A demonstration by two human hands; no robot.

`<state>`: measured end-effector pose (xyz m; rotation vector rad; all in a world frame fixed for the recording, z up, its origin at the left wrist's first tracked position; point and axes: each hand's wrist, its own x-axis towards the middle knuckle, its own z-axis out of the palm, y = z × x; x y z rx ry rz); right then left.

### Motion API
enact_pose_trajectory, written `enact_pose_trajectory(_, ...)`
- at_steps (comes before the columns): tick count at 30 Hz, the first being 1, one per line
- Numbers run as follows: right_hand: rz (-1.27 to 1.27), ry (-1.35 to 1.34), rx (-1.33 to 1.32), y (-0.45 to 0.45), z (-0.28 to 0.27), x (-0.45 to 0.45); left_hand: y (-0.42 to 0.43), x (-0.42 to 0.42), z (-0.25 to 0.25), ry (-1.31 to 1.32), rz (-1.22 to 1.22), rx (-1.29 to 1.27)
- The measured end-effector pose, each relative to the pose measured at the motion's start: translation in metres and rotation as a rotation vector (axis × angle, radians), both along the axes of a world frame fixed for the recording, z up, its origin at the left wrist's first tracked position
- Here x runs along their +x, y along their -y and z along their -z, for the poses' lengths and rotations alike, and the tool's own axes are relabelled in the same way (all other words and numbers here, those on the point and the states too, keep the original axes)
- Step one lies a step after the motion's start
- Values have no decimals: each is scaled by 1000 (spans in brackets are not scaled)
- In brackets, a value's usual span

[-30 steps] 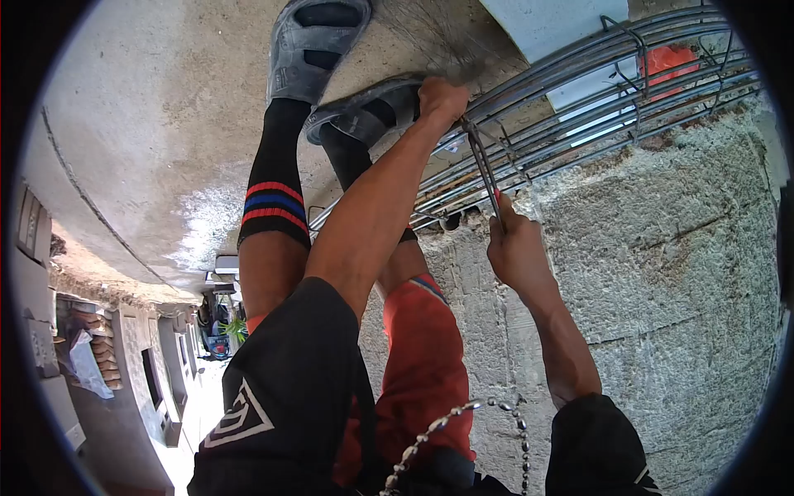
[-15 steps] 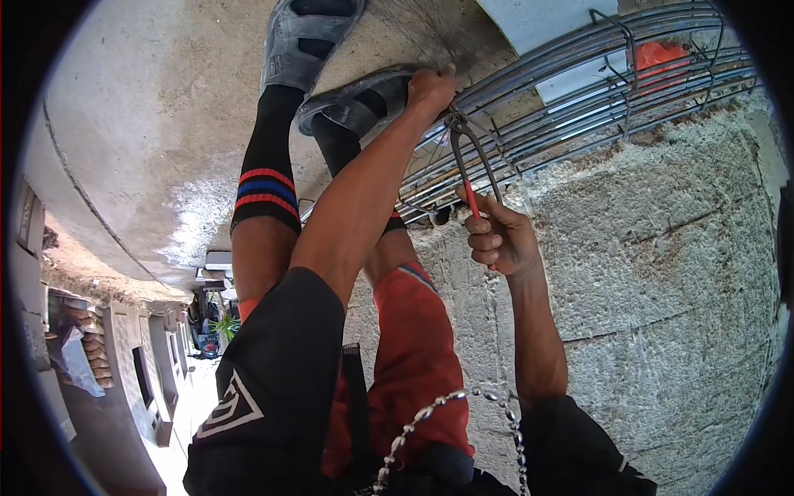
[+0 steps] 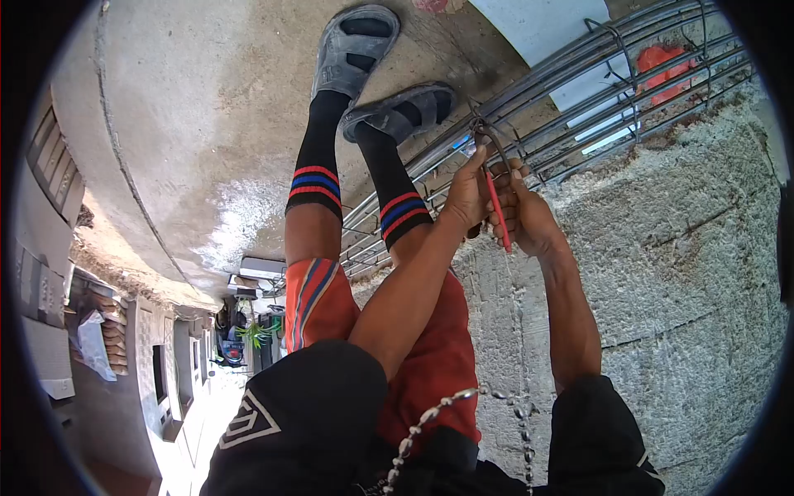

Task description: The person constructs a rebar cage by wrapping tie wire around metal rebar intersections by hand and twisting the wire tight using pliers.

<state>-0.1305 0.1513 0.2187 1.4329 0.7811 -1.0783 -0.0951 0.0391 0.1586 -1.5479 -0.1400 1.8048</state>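
Steel pincers [image 3: 496, 198] with a red handle point up toward a bundle of long steel bars [image 3: 579, 64]. Their jaws are at a tie or wire on the near side of the bundle. My right hand [image 3: 533, 221] is closed around the handles from the right. From the left, my left hand [image 3: 468, 197] is closed on the pincers too, its thumb pointing up along them. The fingers of both hands partly overlap around the handles. Bent stirrups [image 3: 633, 66] loop around the bars.
A rough concrete surface [image 3: 662, 289] lies right of the bars. My sandalled feet [image 3: 356, 54] stand on the concrete floor [image 3: 190, 99]. Beyond the bars are a red plastic piece [image 3: 662, 70] and a pale board [image 3: 538, 29]. A bead chain [image 3: 447, 403] hangs in front.
My left hand has left the wire end by the bars and come down onto the pincers. The pincers first opened wider, then their handles came together between my hands. The view has shifted, showing more of both feet.
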Motion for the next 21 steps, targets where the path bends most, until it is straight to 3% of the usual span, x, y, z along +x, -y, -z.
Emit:
enact_pose_trajectory(4, 181, 71, -9, -8, 3, 10, -23, 0, 24, -29, 38, -69)
enact_pose_trajectory(7, -337, -73, 153, 6, -6, 1, -16, 2, 28, -77, 147, -63)
enact_pose_trajectory(11, -1611, -552, 130, 27, -41, -1, -24, -7, 23, -36, 195, -132)
enact_pose_trajectory(12, -1694, -349, 60, 37, -43, -9, -24, -8, 22, -17, 210, -131)
enact_pose_trajectory(16, -1918, -259, 290, 48, -27, 1, -36, -12, 24, 98, 183, -165)
enact_pose_trajectory(21, -1924, -228, 47, 37, -9, -17, -41, -25, 26, 76, 271, -240)
